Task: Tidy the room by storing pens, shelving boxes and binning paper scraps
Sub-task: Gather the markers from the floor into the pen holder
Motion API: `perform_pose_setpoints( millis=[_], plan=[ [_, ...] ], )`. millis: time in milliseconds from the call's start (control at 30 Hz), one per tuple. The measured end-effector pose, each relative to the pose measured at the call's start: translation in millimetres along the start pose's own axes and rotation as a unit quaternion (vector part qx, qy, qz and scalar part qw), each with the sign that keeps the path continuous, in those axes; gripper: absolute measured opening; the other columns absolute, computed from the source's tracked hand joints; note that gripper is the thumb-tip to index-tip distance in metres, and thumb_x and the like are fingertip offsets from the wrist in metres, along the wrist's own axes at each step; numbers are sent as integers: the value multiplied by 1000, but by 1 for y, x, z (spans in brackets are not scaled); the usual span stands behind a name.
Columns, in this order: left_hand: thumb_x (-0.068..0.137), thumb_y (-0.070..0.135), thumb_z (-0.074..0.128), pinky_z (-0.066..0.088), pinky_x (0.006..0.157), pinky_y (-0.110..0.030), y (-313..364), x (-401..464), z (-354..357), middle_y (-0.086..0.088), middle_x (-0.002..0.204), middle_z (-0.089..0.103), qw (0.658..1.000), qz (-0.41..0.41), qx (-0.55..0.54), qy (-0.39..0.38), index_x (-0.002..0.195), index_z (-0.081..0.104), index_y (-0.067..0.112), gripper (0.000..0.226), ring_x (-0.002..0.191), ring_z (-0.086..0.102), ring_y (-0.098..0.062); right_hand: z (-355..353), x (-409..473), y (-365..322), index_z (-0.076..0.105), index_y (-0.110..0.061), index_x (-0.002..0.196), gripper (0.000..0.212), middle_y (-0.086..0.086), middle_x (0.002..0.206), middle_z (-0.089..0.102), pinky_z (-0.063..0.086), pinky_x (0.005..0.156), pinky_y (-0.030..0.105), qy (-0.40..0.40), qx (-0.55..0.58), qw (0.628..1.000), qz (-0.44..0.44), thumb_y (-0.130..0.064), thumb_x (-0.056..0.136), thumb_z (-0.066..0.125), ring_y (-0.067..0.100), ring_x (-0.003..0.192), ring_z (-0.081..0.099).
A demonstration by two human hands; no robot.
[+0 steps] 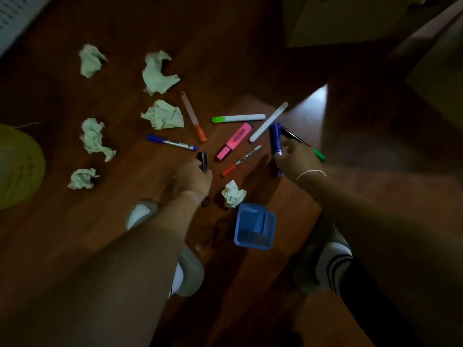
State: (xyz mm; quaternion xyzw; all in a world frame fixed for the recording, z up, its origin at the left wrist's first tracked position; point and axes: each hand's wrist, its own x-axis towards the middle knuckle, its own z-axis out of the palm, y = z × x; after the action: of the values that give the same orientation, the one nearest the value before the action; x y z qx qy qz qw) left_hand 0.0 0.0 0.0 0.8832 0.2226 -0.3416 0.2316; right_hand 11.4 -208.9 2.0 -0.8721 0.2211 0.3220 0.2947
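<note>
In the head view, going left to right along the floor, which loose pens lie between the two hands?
Left hand gripping a black marker → red pen → pink highlighter → white pen → right hand holding a blue marker.

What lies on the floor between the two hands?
In the head view, between the left hand and the right hand lie a pink highlighter and a thin red-tipped pen, on the wooden floor.
</note>
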Motion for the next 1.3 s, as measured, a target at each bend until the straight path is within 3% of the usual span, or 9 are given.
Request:
perform_pose_setpoints(
  millis=[133,400,500,600,700,833,967,1100,1300],
  plan=[
    [89,27,61,50,94,-43,-5,19,13,-16,126,60,998,-61,-16,0,129,49,10,45,116,58,-34,16,28,-1,37,-20,137,55,13,119,58,57,79,45,6,31,998,61,-21,86,58,29,91,66],
    [85,15,61,53,87,-45,-4,47,18,-15,122,60,996,-61,-65,18,124,50,12,40,108,60,-36,22,53,-4,47,-12,122,39,12,112,58,54,82,40,13,54,993,103,-10,85,57,26,92,61],
    [88,7,52,48,92,-42,-12,51,-1,-15,127,56,999,1,-16,52,128,50,11,40,117,55,-33,11,43,1,49,-10,121,35,11,115,55,46,81,30,55,13,998,33,-8,87,53,24,97,57],
    [85,5,53,46,88,-41,-27,62,-29,-13,129,46,980,117,138,84,123,51,14,39,116,49,-35,-1,45,13,46,-9,124,40,12,127,47,46,89,37,102,-94,988,-69,-6,85,55,29,109,53],
    [84,8,55,44,91,-51,-39,77,-40,-13,132,44,950,150,261,78,128,49,18,46,120,40,-39,-6,59,24,44,-12,125,43,13,129,47,44,89,40,57,-172,982,-44,-7,84,57,31,114,50],
    [87,14,55,38,93,-47,-38,86,-39,-12,126,50,916,180,353,64,122,53,16,35,119,40,-36,-8,68,27,49,-10,119,36,15,118,55,43,89,42,8,-269,962,-39,-15,85,58,32,111,50],
    [84,27,61,35,89,-42,-25,87,-43,-11,109,63,898,254,345,97,109,57,15,28,108,51,-34,-18,70,19,59,-12,113,31,12,112,60,42,91,41,51,-261,949,-172,-13,82,62,31,108,53],
    [86,22,62,47,85,-43,2,94,-52,-15,109,62,892,343,290,46,120,57,14,35,101,60,-35,-20,76,-7,56,-13,119,36,10,128,51,45,72,34,26,-275,905,-324,-8,83,59,33,99,60],
    [85,7,57,50,79,-41,21,106,-56,-13,124,46,865,354,355,2,123,54,17,40,96,59,-34,-10,81,-9,44,-19,129,40,7,131,47,51,78,46,-36,-338,896,-285,-16,89,51,36,98,61]
  ],
)
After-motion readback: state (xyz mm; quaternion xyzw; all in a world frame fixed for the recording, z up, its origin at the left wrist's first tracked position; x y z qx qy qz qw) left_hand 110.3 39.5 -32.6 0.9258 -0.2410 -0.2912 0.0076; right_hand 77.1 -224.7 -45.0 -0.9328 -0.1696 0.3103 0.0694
